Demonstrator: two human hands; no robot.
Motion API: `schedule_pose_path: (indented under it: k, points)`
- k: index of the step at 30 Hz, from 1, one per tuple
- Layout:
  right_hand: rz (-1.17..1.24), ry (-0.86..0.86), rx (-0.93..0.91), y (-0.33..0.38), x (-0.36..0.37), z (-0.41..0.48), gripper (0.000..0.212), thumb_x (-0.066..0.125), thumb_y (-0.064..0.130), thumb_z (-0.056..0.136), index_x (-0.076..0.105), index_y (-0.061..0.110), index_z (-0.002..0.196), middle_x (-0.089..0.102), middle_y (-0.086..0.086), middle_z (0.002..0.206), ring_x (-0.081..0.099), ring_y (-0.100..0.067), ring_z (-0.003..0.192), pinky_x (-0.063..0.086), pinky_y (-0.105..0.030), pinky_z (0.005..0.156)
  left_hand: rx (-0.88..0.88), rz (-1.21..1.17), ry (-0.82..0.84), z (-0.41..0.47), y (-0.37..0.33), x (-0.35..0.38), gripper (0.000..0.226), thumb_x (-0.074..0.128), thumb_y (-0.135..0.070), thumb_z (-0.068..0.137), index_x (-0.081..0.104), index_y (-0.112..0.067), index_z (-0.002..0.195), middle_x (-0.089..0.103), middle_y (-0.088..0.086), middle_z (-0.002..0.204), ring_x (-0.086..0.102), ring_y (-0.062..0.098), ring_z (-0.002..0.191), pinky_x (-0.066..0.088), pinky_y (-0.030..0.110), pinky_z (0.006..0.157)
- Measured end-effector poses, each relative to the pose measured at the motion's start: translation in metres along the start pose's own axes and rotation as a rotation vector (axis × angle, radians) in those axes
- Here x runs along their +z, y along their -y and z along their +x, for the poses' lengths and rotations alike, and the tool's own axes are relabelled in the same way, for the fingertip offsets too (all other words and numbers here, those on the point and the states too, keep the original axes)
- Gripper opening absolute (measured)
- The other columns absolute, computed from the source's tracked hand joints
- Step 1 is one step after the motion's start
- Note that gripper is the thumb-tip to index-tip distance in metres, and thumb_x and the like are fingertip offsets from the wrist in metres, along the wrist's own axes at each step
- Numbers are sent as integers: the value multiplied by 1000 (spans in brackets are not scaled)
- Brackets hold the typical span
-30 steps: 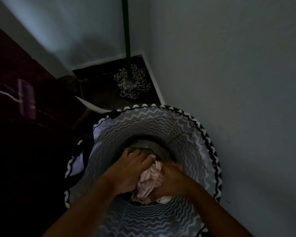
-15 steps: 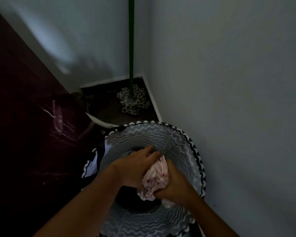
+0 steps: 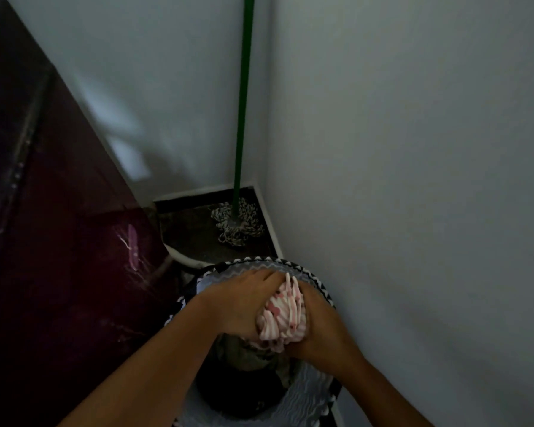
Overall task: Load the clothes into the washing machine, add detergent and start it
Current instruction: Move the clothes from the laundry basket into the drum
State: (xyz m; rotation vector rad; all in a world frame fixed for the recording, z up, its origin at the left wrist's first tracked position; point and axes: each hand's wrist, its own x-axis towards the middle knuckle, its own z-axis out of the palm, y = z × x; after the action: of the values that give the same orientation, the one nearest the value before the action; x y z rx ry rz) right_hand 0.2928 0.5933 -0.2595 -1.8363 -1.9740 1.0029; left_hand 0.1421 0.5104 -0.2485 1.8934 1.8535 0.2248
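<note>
Left hand (image 3: 241, 303) and right hand (image 3: 318, 329), fingers clutching the pink striped garment (image 3: 285, 315), had raised it to the hamper (image 3: 290, 262) rim; loading pending.

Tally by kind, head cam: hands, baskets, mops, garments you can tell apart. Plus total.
Hands: 2 (left hand, right hand)
Laundry basket: 1
Mop: 1
Garments: 2 (pink striped garment, gripped by both hands; olive garment below; dark pile underneath uncountable)
Total: 6
</note>
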Motion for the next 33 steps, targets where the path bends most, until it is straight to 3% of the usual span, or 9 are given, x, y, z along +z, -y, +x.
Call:
schedule_pose_path:
  k: [3, 9, 12, 16, 19, 24, 27, 29, 33]
  points:
    - [48, 353, -593, 14, -18, -13, 86, 81, 11, 60, 38, 17, 134, 42, -12, 135, 43, -17, 120, 34, -8, 92, -20, 28, -30, -6, -8, -19, 95, 77, -44, 68, 28, -8, 142, 38, 8, 140, 38, 25, 127, 27, 31, 108]
    - [172, 343, -882, 60, -39, -20, 67, 61, 46, 72, 33, 34, 132, 42, -3, 132, 31, 0, 126, 30, -40, 109, -11, 83, -52, -16, -11, -74, 91, 76, -39, 70, 26, -11, 141, 41, 8, 132, 42, 25, 117, 31, 31, 102]
    - [143, 242, -1042, 88, -53, -27, 62, 48, 55, 87, 23, 41, 142, 43, -8, 138, 16, 13, 132, 15, -23, 112, 1, 140, -87, -21, -6, -105, 89, 77, -40, 67, 32, -11, 138, 45, 8, 131, 45, 26, 118, 33, 32, 101]
    - [155, 319, -889, 127, -63, -38, 85, 63, 53, 73, 42, -3, 134, 39, -17, 142, 30, -7, 133, 25, -36, 111, 35, 158, -179, -48, -7, -151, 90, 76, -44, 67, 35, -3, 136, 47, 14, 130, 46, 30, 119, 32, 34, 99]
    - [82, 359, -938, 170, -80, -59, 67, 64, 48, 80, 49, 7, 131, 44, -3, 140, 32, 6, 131, 31, -26, 109, 34, 115, -219, -76, -7, -190, 90, 78, -42, 67, 36, -1, 136, 47, 16, 132, 47, 32, 120, 35, 36, 101]
    - [75, 429, -1060, 237, -100, -93, 81, 79, 20, 69, 35, 19, 137, 37, 13, 135, 29, 12, 124, 23, -7, 103, 20, 107, -277, -127, -7, -257, 85, 77, -32, 75, 31, -6, 141, 41, 10, 140, 40, 24, 127, 18, 12, 96]
    - [154, 438, -1017, 271, -99, -113, 70, 80, 26, 68, 47, 15, 130, 48, 3, 136, 42, -2, 128, 33, -25, 109, 13, 169, -354, -161, -8, -290, 85, 75, -43, 68, 43, 1, 134, 53, 17, 128, 53, 31, 117, 33, 25, 99]
    - [211, 454, -1049, 295, -102, -130, 75, 81, 20, 64, 40, 30, 127, 47, 12, 130, 43, 11, 121, 35, -16, 104, 17, 185, -379, -185, 0, -309, 87, 68, -50, 65, 46, 3, 130, 58, 18, 120, 58, 33, 110, 45, 37, 95]
    - [202, 457, -1182, 340, -93, -163, 87, 84, 32, 61, 38, 24, 135, 43, 11, 137, 39, 4, 127, 33, -25, 108, -6, 227, -434, -237, 11, -344, 89, 73, -48, 61, 45, 2, 130, 59, 15, 117, 58, 29, 107, 40, 27, 93]
